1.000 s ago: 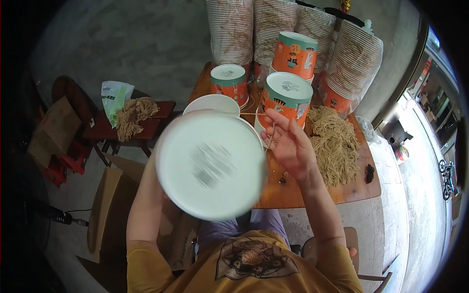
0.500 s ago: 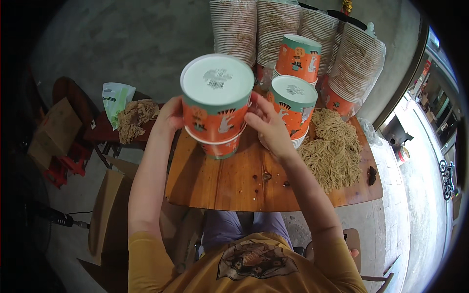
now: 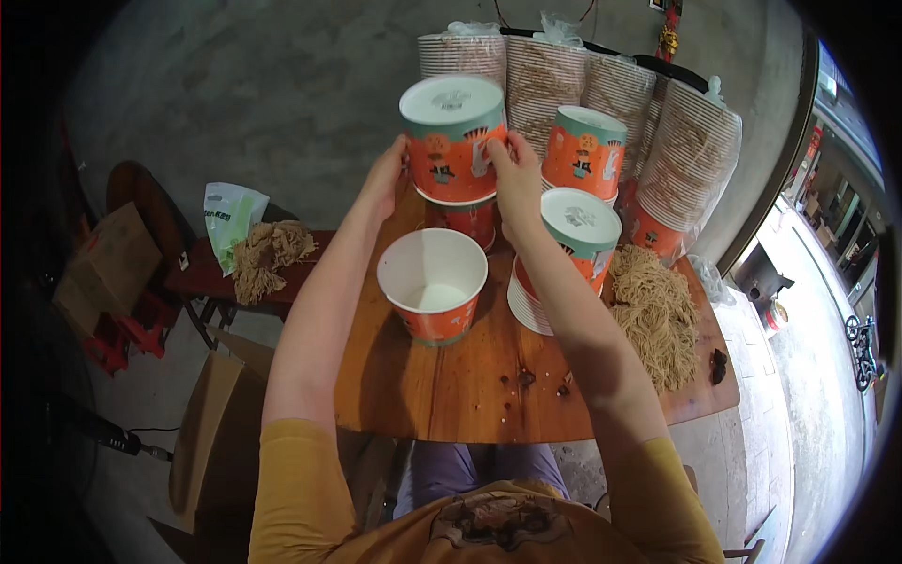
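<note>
Between my two hands is an upside-down paper bucket [image 3: 451,158], orange with a teal band and a white base turned up. My left hand [image 3: 383,177] grips its left side, and my right hand [image 3: 515,179] its right side. It is in front of a tall stack of nested buckets [image 3: 460,54] at the back and hides part of it. Nearer to me, a single open paper bucket [image 3: 432,305] stands upright on the wooden table [image 3: 451,395]. Just beside my right forearm is an inverted stack of buckets [image 3: 581,221], partly covered by that arm.
Another inverted bucket stack [image 3: 584,155] stands behind. Several tall plastic-wrapped stacks [image 3: 686,155] line the table's far side. Tan stringy strands [image 3: 653,324] lie at the right; a similar bundle [image 3: 268,256] and a plastic bag [image 3: 233,221] rest on a red bench. An open carton [image 3: 211,423] is at lower left.
My hands have carried the inverted bucket away from me, toward the back of the table. The bucket that was below it now stands alone, its open top showing.
</note>
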### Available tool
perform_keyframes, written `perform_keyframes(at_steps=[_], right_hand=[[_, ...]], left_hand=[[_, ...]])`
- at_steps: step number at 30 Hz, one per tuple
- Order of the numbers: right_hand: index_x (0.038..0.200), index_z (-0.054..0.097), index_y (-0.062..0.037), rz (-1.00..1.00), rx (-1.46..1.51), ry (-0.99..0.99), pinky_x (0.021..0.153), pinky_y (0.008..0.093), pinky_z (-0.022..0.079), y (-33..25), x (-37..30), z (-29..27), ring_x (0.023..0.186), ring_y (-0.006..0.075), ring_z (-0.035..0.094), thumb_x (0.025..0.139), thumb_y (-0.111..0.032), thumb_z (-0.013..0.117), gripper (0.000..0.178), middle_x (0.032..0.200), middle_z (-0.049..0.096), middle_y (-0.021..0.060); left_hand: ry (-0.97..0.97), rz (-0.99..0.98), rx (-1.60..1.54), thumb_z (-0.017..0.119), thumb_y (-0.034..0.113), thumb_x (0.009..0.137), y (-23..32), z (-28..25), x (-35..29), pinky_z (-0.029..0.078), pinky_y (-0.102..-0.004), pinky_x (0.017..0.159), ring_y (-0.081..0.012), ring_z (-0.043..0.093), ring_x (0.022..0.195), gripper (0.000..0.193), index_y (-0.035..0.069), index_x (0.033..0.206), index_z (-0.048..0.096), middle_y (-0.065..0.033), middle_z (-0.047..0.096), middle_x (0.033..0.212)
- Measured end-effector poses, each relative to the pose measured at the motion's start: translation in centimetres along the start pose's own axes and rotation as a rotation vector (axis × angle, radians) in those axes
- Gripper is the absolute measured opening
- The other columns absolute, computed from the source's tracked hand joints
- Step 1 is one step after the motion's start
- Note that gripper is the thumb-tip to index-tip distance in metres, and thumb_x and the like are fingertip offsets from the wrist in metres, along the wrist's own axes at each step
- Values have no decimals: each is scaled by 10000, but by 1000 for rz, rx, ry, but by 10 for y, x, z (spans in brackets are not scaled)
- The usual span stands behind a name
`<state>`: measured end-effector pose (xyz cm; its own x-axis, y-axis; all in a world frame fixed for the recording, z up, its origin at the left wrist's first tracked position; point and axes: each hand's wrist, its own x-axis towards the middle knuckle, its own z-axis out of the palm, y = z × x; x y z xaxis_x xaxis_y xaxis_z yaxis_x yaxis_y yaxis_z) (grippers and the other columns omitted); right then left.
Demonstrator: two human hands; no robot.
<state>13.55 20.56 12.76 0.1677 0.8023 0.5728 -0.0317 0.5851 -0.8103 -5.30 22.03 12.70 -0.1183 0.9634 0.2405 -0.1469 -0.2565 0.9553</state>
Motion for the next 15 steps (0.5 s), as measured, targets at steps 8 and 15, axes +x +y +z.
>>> perform_keyframes(at_steps=[8, 15], right_hand=[[1238, 482, 34, 145, -256, 170, 840, 295, 428, 93, 23, 10, 950, 196, 569, 883, -242, 538, 453, 1056, 607, 123], [1416, 276, 7, 327, -195, -52, 1007, 364, 354, 62, 1, 19, 1250, 321, 441, 886, -383, 512, 699, 1352, 447, 223]], left_hand=[[-140, -157, -22, 343, 497, 983, -65, 1, 55, 341, -319, 924, -132, 492, 1002, 483, 110, 1174, 557, 9, 582, 1083], [-194, -249, -54, 371, 676, 887, -64, -12, 41, 330, -385, 996, -223, 464, 1158, 743, 129, 1391, 370, -85, 480, 1328]])
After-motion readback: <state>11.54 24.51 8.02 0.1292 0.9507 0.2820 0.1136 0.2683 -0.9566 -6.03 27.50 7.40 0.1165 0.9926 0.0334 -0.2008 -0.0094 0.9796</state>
